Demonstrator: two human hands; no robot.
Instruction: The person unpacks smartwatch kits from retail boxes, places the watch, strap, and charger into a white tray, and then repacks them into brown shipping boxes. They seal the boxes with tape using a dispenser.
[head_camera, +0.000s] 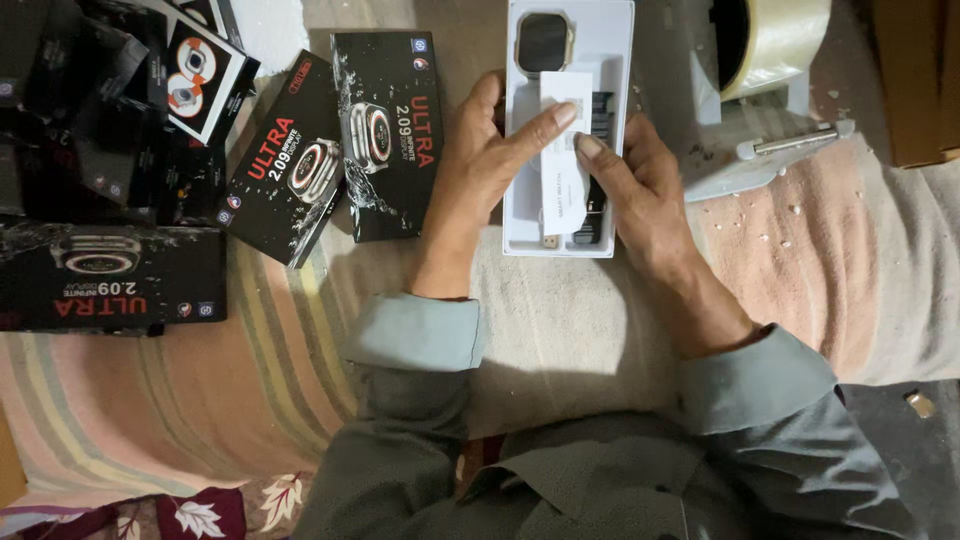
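White paper leaflet (563, 150) lies pinned under both forefingers in the open white tray (520, 215), covering the smartwatch (545, 42) strap. Left hand (480, 180) and right hand (640, 190) press flat, fingers extended, grasping nothing. Tray is filled but not yet closed; black printed boxes (385, 135) wait beyond the left hand, a tape roll (775, 40) beyond the right.

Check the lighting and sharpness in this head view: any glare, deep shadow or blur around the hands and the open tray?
Head view: light falls mainly centre and right; the white tray, left hand and right hand are sharp and evenly lit; the black boxes at far left sink into shadow; mild glare on the tape roll; no motion blur.
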